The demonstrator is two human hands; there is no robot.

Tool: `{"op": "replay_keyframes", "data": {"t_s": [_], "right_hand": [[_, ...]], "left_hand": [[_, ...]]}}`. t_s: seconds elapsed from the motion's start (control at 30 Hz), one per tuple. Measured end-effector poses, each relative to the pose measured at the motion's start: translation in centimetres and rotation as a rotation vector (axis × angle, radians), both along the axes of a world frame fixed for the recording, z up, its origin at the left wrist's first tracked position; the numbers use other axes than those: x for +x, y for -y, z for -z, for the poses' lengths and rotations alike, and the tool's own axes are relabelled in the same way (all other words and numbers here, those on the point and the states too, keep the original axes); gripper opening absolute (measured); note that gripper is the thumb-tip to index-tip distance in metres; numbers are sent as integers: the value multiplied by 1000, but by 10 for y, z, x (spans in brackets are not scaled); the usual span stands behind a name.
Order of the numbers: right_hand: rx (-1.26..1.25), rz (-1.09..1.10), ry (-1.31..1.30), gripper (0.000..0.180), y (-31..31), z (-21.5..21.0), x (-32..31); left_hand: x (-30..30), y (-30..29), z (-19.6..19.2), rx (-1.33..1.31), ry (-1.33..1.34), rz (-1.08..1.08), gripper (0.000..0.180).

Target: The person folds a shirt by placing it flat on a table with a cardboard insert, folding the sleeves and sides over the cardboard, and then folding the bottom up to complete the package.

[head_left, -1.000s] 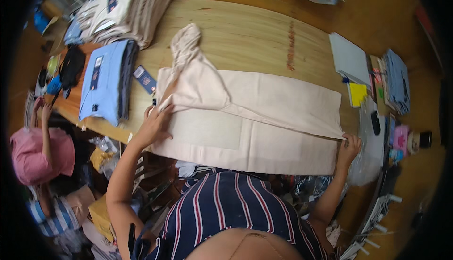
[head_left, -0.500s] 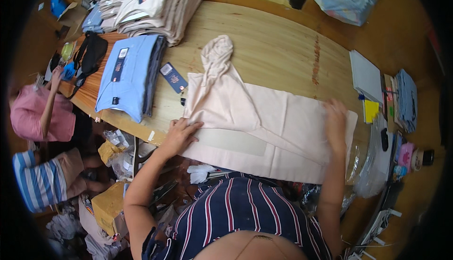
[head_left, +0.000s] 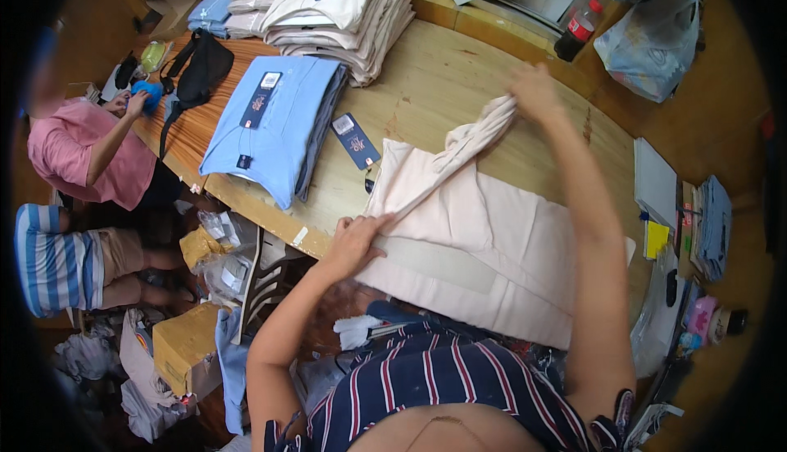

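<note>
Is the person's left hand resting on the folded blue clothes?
No, the left hand is on the left part of the pale pink garment, apart from the folded blue clothes.

The cloth lies on the front part of the table. A tag lies just left of it. Left of the tag is a short pile of clothes, and behind that is a tall pile of clothes. A strap bag lies left of the short pile. At the back, a bottle stands left of a plastic bag. White sheets lie at the right end.
</note>
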State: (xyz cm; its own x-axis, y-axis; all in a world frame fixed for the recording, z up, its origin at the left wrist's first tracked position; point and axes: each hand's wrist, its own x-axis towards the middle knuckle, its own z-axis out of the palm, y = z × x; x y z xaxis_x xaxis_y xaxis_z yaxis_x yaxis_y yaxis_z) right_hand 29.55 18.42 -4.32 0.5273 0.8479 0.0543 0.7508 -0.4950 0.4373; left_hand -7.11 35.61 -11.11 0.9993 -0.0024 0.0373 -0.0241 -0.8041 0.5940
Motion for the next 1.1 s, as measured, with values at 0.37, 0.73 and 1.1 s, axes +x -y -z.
{"op": "replay_keyframes", "data": {"t_s": [0.37,0.73,1.1], "right_hand": [[730,-285,-1266,23,146,-143,-261],[2044,164,-1329,23,192,-48,-251],[1941,886,-1031,31,280,80,-166]], "left_hand": [[4,-3,3,42,69,48,73],[77,-15,-39,352,-102,287,55],[128,8,0,419,97,87,28]]}}
